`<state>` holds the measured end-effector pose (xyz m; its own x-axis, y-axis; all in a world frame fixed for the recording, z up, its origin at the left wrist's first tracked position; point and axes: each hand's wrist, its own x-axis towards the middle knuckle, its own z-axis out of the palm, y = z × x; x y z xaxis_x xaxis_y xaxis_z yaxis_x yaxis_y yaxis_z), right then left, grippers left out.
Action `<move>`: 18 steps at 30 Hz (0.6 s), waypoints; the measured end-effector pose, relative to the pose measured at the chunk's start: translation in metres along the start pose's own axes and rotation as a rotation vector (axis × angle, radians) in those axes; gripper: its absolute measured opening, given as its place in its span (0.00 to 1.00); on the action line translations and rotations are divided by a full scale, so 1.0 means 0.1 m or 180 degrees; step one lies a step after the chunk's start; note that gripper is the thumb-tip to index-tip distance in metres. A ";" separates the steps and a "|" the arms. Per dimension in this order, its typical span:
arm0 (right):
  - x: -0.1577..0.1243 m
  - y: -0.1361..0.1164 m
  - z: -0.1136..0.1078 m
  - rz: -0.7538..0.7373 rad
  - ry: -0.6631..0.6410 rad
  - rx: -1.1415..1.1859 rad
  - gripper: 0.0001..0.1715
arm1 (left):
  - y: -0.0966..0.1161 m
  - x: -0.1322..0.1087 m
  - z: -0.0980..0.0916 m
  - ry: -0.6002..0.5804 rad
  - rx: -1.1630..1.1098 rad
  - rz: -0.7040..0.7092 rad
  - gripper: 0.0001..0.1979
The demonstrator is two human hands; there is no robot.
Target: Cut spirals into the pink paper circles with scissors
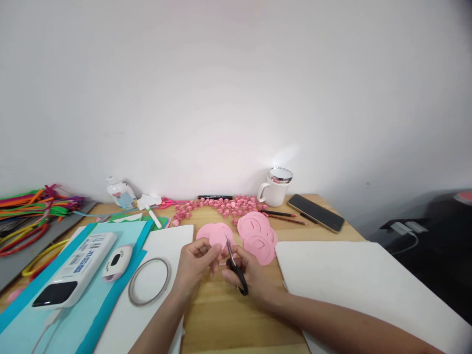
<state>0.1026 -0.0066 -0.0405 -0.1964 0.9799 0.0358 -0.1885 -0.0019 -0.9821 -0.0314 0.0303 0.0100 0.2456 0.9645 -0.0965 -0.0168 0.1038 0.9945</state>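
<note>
Head view: left of the mug [277,191] and nearer us, our left hand [194,264] pinches a pink disc [218,237] with its fingers. Our right hand [255,276], fingers clamped, grips scissors [242,283] there.

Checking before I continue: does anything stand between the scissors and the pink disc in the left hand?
Nothing visible: the right hand holds the scissors with blades at the right edge of the pink disc.
</note>
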 end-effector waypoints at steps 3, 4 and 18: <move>0.02 0.02 0.00 -0.0099 -0.0043 0.0060 0.22 | 0.00 0.01 -0.02 0.0034 0.0132 -0.0015 0.18; 0.02 0.03 0.00 -0.0156 -0.0065 0.0079 0.22 | -0.01 0.01 -0.02 -0.0002 0.0180 -0.0039 0.18; 0.01 -0.08 0.00 -0.0082 0.0033 -0.0194 0.20 | 0.01 0.01 -0.03 -0.0055 -0.0042 0.0047 0.16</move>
<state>0.1040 -0.0051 -0.0329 -0.1823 0.9814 0.0596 -0.1342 0.0352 -0.9903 -0.0341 0.0322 0.0105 0.2619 0.9617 -0.0809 -0.0332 0.0928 0.9951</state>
